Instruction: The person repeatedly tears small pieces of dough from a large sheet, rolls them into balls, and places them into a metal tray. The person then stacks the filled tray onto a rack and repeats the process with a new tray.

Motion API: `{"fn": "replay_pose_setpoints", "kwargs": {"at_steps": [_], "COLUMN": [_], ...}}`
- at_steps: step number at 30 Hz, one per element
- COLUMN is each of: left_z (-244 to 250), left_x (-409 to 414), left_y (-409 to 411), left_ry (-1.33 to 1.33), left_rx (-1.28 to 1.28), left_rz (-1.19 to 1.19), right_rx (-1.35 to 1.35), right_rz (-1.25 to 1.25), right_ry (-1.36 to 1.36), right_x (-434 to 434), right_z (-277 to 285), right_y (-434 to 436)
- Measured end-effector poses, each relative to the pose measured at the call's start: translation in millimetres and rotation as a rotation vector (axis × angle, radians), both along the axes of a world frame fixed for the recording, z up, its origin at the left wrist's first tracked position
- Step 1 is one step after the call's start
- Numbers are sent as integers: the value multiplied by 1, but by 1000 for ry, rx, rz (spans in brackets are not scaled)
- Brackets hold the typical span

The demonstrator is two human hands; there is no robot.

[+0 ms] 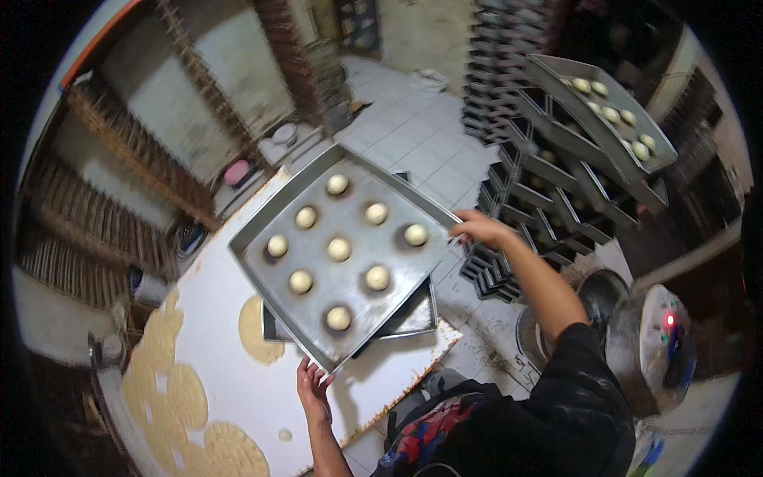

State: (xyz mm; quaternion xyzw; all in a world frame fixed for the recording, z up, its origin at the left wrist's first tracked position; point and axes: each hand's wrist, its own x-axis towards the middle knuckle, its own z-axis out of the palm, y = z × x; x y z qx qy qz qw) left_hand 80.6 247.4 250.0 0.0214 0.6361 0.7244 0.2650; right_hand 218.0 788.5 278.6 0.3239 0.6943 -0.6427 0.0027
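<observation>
A square metal baking tray [334, 298] with several round dough balls [339, 249] set apart in it is held up at a slant over the white table. My left hand [315, 381] grips its near corner, fingers at the rim. At the far right corner, my right hand [480, 229] is closed on the rim. Beneath it, another metal tray [417, 316] is partly hidden on the table. Flattened dough sheets [185, 396] lie at the table's left, one rounded sheet [256, 334] beside the lower tray. A small dough piece [285, 435] lies near my left forearm.
The white table [220, 358] has a worn edge. To the right stand crisscrossed stacked trays [554, 179], the top tray [656, 128] holding dough balls. A round-topped machine [661, 340] with a red light stands at the lower right. Tall stacks of pans [501, 65] rise behind; tiled floor [405, 119] lies beyond.
</observation>
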Motion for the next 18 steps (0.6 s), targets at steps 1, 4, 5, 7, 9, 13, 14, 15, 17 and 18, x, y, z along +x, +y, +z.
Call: {"fn": "replay_pose_setpoints", "kwargs": {"at_steps": [1, 4, 5, 7, 9, 13, 14, 15, 17, 18], "left_z": [-3, 5, 12, 44, 57, 132, 138, 143, 191, 202], "left_x": [-5, 6, -5, 10, 20, 22, 7, 0, 13, 24], "left_y": [22, 65, 49, 54, 67, 141, 172, 209, 295, 345], "left_ry": [40, 208, 170, 172, 228, 290, 347, 397, 471, 451], "left_rx": [37, -95, -1, 162, 196, 399, 408, 414, 580, 522], "left_rz": [-22, -57, -31, 31, 50, -82, -44, -2, -368, -374], "right_rx": [-84, 90, 40, 178, 258, 211, 230, 363, 361, 366], "right_rz": [-64, -397, -187, -208, -279, -549, -552, -557, -631, -707], "right_ry": [85, 211, 253, 290, 463, 702, 767, 817, 941, 974], "right_x": [2, 25, 29, 73, 129, 228, 253, 275, 308, 331], "right_z": [-16, -45, 5, 66, 108, 199, 212, 225, 241, 243], "right_y": [-3, -13, -35, -63, -69, -70, -55, -43, -20, 1]}}
